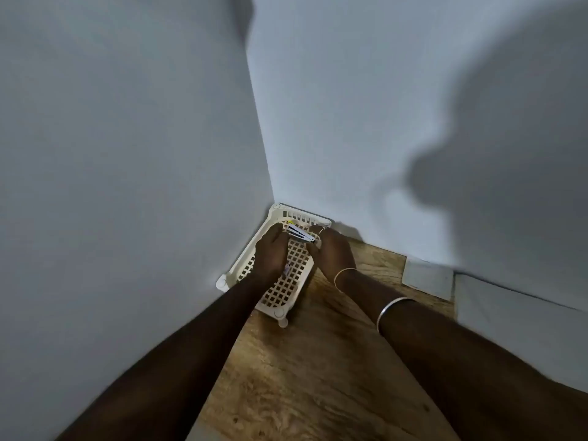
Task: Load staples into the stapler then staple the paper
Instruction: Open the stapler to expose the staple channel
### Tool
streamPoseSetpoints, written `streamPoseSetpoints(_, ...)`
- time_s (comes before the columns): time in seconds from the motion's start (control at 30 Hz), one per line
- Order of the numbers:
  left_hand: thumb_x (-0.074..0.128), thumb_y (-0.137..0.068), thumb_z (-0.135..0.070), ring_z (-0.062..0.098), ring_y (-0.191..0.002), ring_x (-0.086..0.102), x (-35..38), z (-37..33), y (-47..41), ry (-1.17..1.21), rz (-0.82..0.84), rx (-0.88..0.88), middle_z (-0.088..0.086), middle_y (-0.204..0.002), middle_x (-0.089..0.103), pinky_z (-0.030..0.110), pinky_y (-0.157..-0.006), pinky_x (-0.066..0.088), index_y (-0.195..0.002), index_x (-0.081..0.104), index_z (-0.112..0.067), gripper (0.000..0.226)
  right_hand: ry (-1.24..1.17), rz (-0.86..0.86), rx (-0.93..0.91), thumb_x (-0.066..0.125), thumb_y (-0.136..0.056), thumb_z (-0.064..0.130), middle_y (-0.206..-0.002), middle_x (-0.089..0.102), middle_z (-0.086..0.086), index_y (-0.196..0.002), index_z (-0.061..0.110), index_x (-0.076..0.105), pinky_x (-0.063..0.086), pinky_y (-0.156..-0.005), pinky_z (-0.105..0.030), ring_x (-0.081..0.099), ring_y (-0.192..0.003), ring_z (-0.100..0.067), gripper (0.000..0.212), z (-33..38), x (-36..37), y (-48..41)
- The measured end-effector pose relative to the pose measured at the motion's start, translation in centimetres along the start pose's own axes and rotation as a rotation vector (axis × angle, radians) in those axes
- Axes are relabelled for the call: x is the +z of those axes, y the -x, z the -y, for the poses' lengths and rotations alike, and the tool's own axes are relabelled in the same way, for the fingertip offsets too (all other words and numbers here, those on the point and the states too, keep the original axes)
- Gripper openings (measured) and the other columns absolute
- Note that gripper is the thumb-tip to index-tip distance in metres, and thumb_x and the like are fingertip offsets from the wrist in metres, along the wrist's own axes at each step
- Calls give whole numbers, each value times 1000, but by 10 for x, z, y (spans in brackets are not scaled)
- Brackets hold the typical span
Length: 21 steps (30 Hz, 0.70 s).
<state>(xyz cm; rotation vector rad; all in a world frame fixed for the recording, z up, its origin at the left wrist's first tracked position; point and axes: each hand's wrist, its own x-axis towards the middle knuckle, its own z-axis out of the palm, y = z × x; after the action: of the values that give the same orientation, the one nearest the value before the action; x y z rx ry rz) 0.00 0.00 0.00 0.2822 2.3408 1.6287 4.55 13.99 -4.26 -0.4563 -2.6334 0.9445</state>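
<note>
**Both hands on stapler over basket, loading stage unclear**

While both hands worked above the basket, the left hand (271,249) curled around the near end of the stapler (300,234), fingers wrapped on it. The right hand (331,249) pinched the other end, fingertips closed on the dark body. Stapler was held between the two hands, lifted just above the far end of the white basket (286,288), tilted, with a pale strip along it that looked like the open staple channel, but too small to be sure. A small grey bit (287,269) lay on the basket grid under the left hand; could be staples, cannot tell. Two bangles (391,308) sat on the right forearm.

Progress, as a judgement: early. Stapler was in hand and probably being opened or loaded. No staple strip clearly seen going in. No paper visible anywhere, so stapling was all left to do.

Room: tight. Basket was jammed into the corner where two pale walls (127,154) met, touching or nearly touching both. Left hand was close to the left wall, little swing room there. Open space was only toward the person, over the wooden floor (302,377). A white block (428,278) sat by the right wall, well apart from the hands.
</note>
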Motion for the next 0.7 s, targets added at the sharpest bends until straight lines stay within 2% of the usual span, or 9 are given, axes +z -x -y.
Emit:
streamPoseSetpoints(0.07, 45, -100, -19, 14, -98, 69, 1, 0, -7, -44, -9, -25, -2, -105, 74, 38, -91, 52, -107, 72, -19, 28, 113, 22, -13, 68, -90, 24, -112, 74, -10, -121, 14, 70, 51, -95, -38, 67, -106, -31, 33, -1, 5, -8)
streamPoseSetpoints(0.17, 44, -100, -18, 22, -105, 66, 3, 3, -18, -77, 5, -62, 3, -110, 73, 39, -98, 50, -108, 72, -15, 29, 232, 63, -13, 62, -93, 31, -114, 74, -3, -123, 21, 68, 44, -101, -40, 66, -110, -25, 32, -3, 17, -17)
streamPoseSetpoints(0.27, 44, -101, -17, 23, -106, 64, 5, 9, -25, -88, -21, -73, 5, -113, 72, 38, -98, 48, -110, 71, -13, 29, 267, 51, -16, 60, -92, 27, -111, 74, -2, -119, 24, 67, 37, -102, -43, 65, -110, -23, 29, -4, 27, -23)
streamPoseSetpoints(0.33, 44, -100, -16, 23, -102, 64, 7, 14, -30, -78, -42, -77, 4, -109, 72, 36, -94, 49, -106, 71, -11, 28, 308, 45, 3, 58, -90, 23, -104, 74, -1, -112, 24, 68, 36, -100, -45, 67, -104, -23, 24, -4, 33, -26)
streamPoseSetpoints(0.43, 46, -99, -13, 19, -94, 62, 7, 18, -35, -39, -63, -83, -5, -92, 68, 23, -79, 46, -93, 70, -15, 25, 332, 5, 24, 57, -90, 17, -92, 75, -2, -101, 23, 68, 37, -97, -45, 70, -94, -24, 17, -2, 40, -30)
streamPoseSetpoints(0.47, 45, -99, -11, 21, -92, 63, 6, 20, -37, -30, -63, -86, -4, -90, 69, 23, -78, 47, -89, 69, -14, 26, 328, -10, 28, 57, -89, 15, -90, 75, -2, -99, 23, 68, 36, -97, -44, 70, -92, -24, 16, -2, 41, -30)
streamPoseSetpoints(0.53, 44, -97, -11, 28, -90, 66, 4, 21, -40, 0, -60, -129, 7, -91, 72, 35, -80, 51, -84, 69, -10, 28, 315, -28, 27, 58, -88, 15, -89, 74, -2, -100, 23, 67, 35, -98, -44, 70, -90, -24, 17, -2, 41, -30)
streamPoseSetpoints(0.6, 46, -93, -13, 26, -79, 67, 0, 19, -38, 67, -66, -183, 9, -86, 72, 36, -72, 52, -76, 67, -15, 28, 295, -43, 12, 61, -88, 18, -88, 75, -1, -105, 24, 68, 35, -102, -46, 71, -89, -23, 20, -2, 38, -27)
streamPoseSetpoints(0.7, 52, -91, -10, 12, -71, 72, -4, 12, -32, 213, -70, -199, 4, -89, 76, 25, -64, 54, -90, 73, -21, 23, 194, -101, 26, 65, -90, 26, -93, 77, -2, -111, 24, 70, 37, -103, -45, 70, -93, -24, 22, -3, 29, -14)
